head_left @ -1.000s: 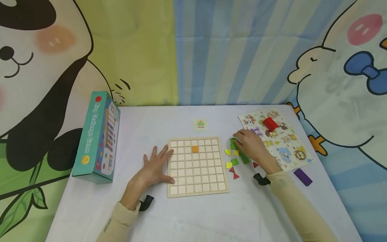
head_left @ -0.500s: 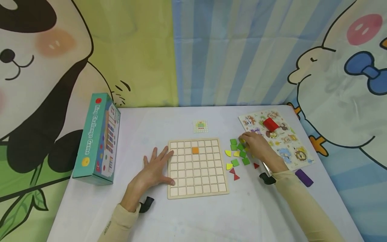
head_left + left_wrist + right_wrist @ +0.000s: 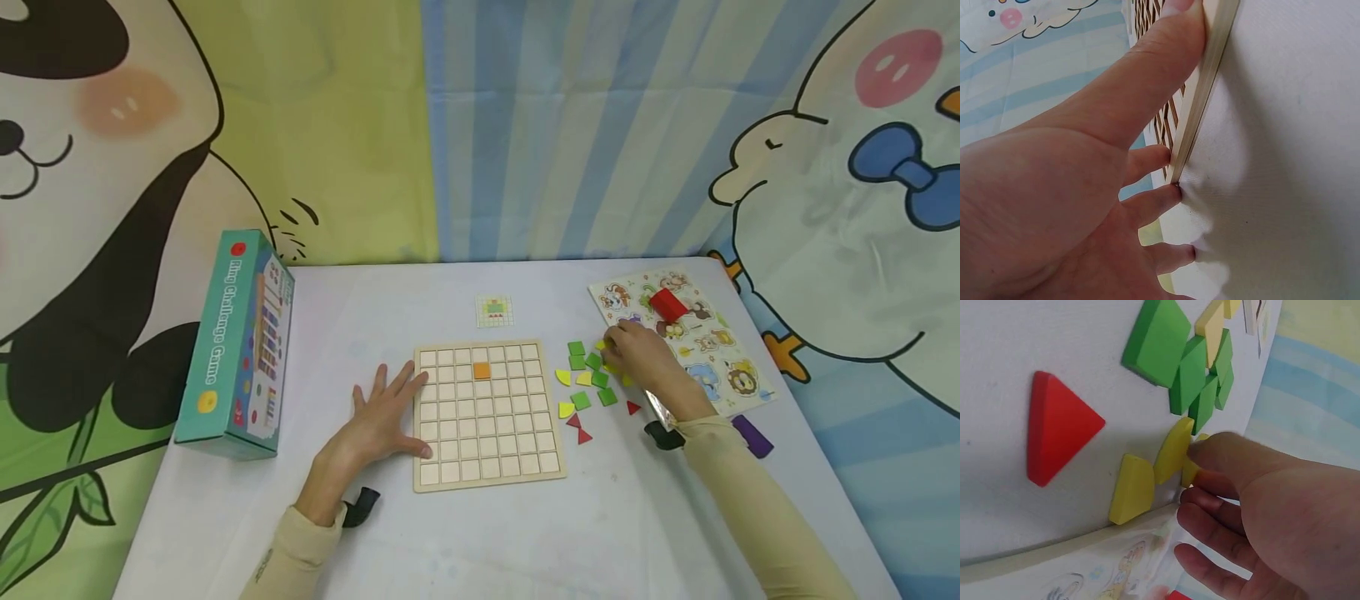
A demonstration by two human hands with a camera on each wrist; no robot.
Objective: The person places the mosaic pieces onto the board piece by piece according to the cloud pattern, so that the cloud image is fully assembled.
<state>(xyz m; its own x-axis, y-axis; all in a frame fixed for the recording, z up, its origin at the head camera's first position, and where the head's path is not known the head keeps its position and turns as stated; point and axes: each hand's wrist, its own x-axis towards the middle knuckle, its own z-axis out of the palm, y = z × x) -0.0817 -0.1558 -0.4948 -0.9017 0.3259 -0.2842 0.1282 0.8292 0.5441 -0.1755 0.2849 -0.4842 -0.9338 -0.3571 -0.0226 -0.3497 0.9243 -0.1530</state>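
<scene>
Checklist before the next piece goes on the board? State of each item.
1. Board braced: ok; left hand spread at its left edge, thumb on the rim.
2. Orange square in a cell: ok; second row from the far edge.
3. Card uncovered: ok; lies beyond the board.
4. Right hand has one piece firmly: cannot tell; thumb and fingers are at the yellow pieces, grip unclear.
5. Pieces sorted by colour: not ok; a yellow piece lies among the green squares.
6. Red triangles off the board: ok; loose on the cloth.
</scene>
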